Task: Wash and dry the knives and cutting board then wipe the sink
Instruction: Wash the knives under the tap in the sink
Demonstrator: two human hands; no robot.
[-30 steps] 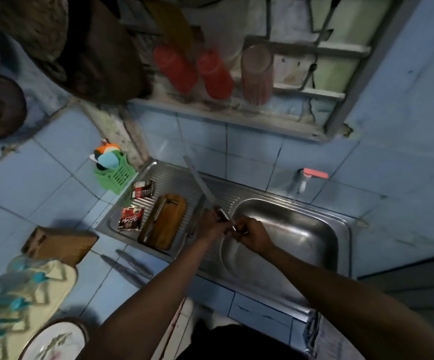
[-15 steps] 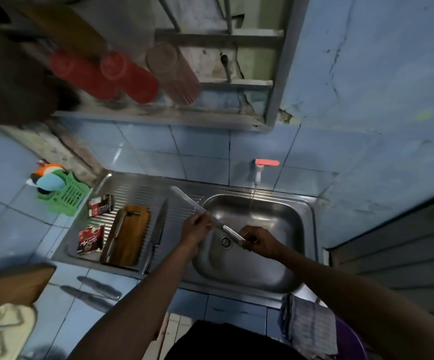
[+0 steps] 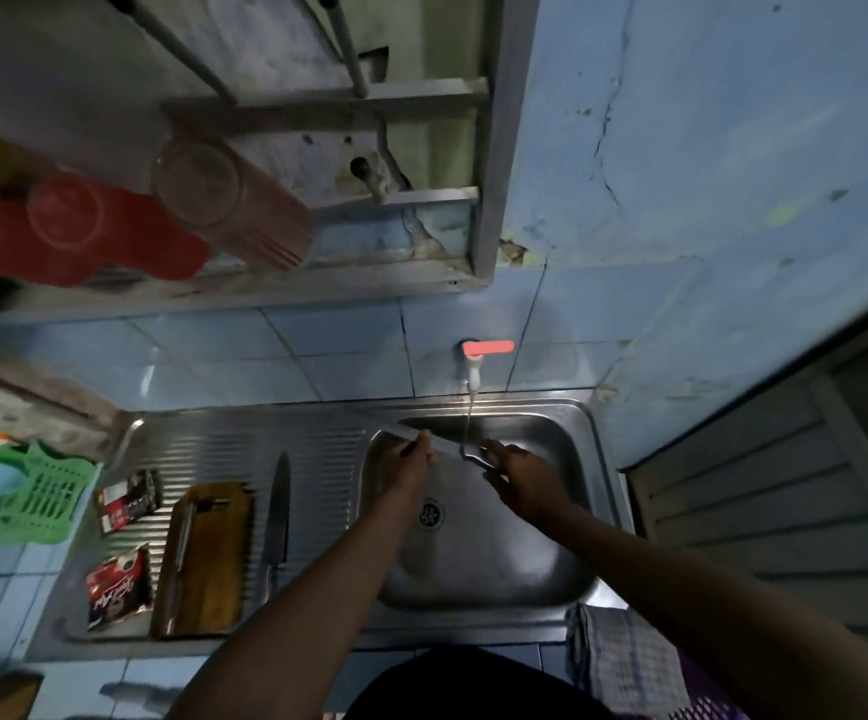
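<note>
I hold a long knife (image 3: 395,427) across the steel sink basin (image 3: 572,517), under a thin stream from the red-handled tap (image 3: 477,356). My right hand (image 3: 517,475) grips its handle at the right. My left hand (image 3: 411,462) has its fingers on the blade near the middle. On the ribbed drainboard (image 3: 213,449) to the left lies a wooden cutting board (image 3: 218,553) with a knife (image 3: 182,558) on top. Another knife (image 3: 277,517) lies beside the board, next to the basin.
Two sachets (image 3: 125,498) lie left of the board. A green basket (image 3: 36,496) holding sponges sits at the far left. A checked cloth (image 3: 624,662) hangs at the sink's front right. Red and pink cups (image 3: 234,205) hang on a rack above.
The knife and both hands moved right, from over the drainboard's edge to under the running tap. The view swung right and upward.
</note>
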